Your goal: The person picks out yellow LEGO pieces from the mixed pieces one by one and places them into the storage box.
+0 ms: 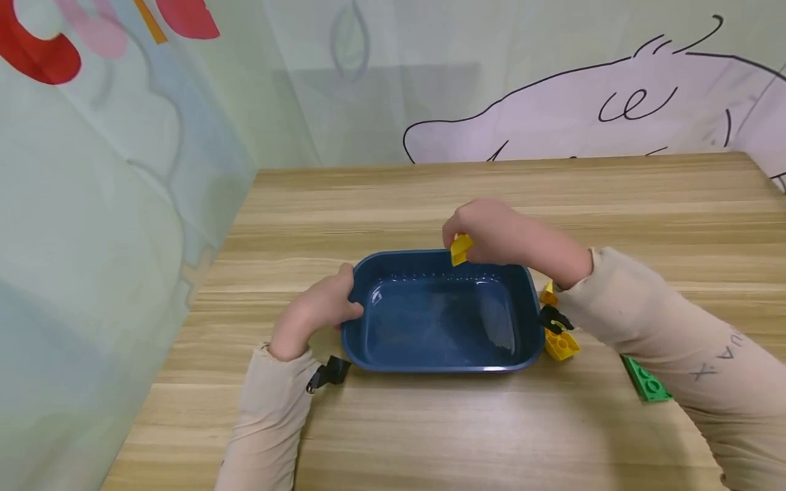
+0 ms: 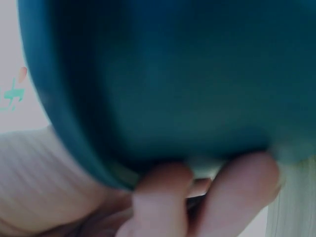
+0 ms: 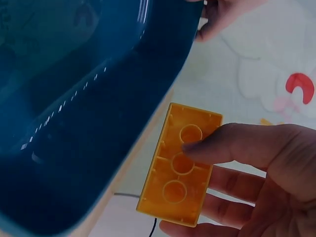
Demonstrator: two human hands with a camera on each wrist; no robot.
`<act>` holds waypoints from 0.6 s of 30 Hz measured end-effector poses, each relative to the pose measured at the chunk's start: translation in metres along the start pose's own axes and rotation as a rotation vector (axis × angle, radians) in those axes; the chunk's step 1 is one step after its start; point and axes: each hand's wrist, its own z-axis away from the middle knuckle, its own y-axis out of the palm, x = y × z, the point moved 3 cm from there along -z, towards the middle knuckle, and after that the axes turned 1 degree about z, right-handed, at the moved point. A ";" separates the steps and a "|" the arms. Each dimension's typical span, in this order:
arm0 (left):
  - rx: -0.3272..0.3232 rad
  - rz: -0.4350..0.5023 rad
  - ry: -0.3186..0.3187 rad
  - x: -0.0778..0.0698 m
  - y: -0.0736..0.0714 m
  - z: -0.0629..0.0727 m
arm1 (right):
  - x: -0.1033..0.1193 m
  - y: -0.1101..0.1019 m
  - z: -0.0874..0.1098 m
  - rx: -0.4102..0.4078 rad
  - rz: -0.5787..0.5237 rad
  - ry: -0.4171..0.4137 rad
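Pale walls point(image 1: 381, 129) with big drawings point(image 1: 583, 112) are seen behind a wooden table point(image 1: 319, 204). On it, a blue tub point(image 1: 439, 324) is held at its left end by the left hand point(image 1: 322, 300), and its edge is grasped by the fingers and thumb. By the right hand point(image 1: 491, 232), a yellow block point(image 1: 460, 250) is pinched between thumb and fingers, right at the tub's far rim; whether it is touched by the rim cannot be told. Little seems to be done so far: no block can be seen inside the tub, and just one is held up. Three pieces are left on the table: a second yellow block point(image 1: 561, 345) and a small yellow piece point(image 1: 548, 294) just beside the tub's right end, and a green block point(image 1: 647, 382) farther right, partly hidden by the right sleeve point(image 1: 706, 361).
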 end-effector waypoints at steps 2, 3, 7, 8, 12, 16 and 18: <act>0.003 0.001 0.001 0.000 0.000 0.000 | 0.005 0.002 -0.005 0.019 -0.017 -0.007; 0.004 0.002 0.001 0.000 0.000 0.000 | 0.007 0.004 -0.007 0.025 -0.024 -0.010; 0.002 0.000 0.002 -0.002 -0.001 0.000 | 0.017 0.009 -0.014 0.039 -0.063 -0.029; 0.001 -0.001 0.000 -0.002 -0.001 0.000 | 0.020 0.011 -0.015 0.039 -0.070 -0.039; 0.003 -0.007 0.006 -0.003 -0.002 0.001 | 0.030 0.017 -0.022 0.055 -0.070 -0.076; 0.002 -0.024 0.004 0.000 -0.003 0.001 | 0.038 0.024 -0.029 0.074 -0.071 -0.105; 0.004 -0.029 -0.004 0.001 -0.003 0.002 | 0.042 0.028 -0.032 0.090 -0.087 -0.107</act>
